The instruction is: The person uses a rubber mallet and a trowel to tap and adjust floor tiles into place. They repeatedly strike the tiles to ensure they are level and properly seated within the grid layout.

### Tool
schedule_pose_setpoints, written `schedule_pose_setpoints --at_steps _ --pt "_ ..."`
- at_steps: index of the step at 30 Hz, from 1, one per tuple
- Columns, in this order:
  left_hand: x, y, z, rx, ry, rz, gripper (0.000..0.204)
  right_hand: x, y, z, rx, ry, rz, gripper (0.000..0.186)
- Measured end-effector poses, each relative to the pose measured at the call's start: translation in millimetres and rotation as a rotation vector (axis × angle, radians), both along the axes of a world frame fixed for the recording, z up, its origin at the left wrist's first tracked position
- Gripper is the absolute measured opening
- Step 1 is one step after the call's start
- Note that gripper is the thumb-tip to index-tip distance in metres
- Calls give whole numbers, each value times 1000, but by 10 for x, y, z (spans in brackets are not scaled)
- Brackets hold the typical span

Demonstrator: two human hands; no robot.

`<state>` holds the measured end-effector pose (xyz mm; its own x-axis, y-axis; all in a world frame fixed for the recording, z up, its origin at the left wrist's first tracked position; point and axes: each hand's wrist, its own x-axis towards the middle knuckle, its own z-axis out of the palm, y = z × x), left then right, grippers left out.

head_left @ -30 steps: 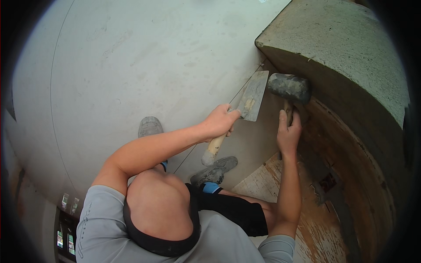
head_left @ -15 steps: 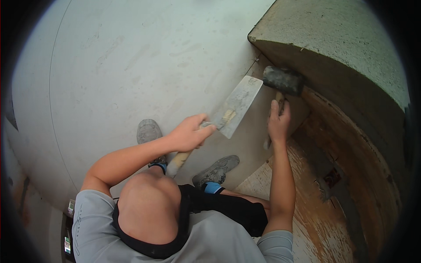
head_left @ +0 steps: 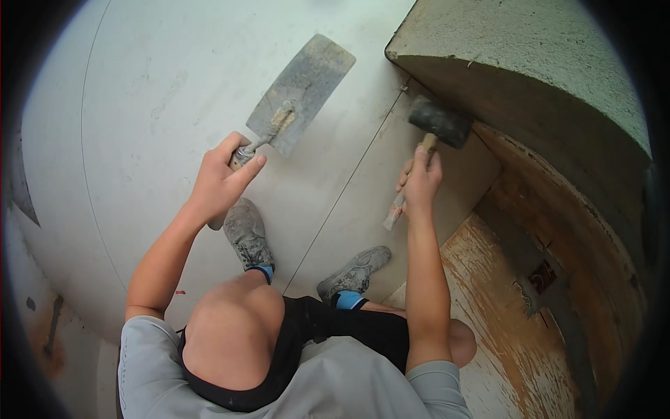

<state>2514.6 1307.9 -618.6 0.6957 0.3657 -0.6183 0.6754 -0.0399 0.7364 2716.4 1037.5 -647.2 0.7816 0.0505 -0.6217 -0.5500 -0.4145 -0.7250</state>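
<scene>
My left hand [head_left: 225, 173] is closed round the handle of a trowel [head_left: 301, 84]. Its broad grey blade points up and away over the pale tiles, with dried mortar about the shank. In my right hand [head_left: 421, 183] is a rubber mallet [head_left: 440, 121], gripped by its wooden handle below the black head. The head is a little blurred and hangs over the tile near the foot of the concrete block. A thin joint line [head_left: 349, 180] between two large tiles [head_left: 174, 84] runs between my hands.
A rough concrete block [head_left: 530, 42] with a curved side stands at the far right. Below it lies a brown-stained board [head_left: 488, 293] beside a curved brown edge [head_left: 558, 188]. My dusty shoes [head_left: 246, 234] rest on the tiles, one on each side of the joint.
My left hand has swung the trowel left and away from the mallet, turning its blade face up. My right hand with the mallet has shifted slightly left. The joint line is now uncovered.
</scene>
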Motion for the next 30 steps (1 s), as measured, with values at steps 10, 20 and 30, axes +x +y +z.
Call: schedule_pose_setpoints --at_steps 10,20,30 --pt "-5 -67 -138 -44 1 78 27 -71 33 18 25 -15 -13 22" --pt "-3 -224 -140 -155 -46 219 27 -89 -22 41 -16 16 8 21" --pt "-48 -255 -128 -155 -77 228 26 96 -186 -31 -200 -487 392 28"
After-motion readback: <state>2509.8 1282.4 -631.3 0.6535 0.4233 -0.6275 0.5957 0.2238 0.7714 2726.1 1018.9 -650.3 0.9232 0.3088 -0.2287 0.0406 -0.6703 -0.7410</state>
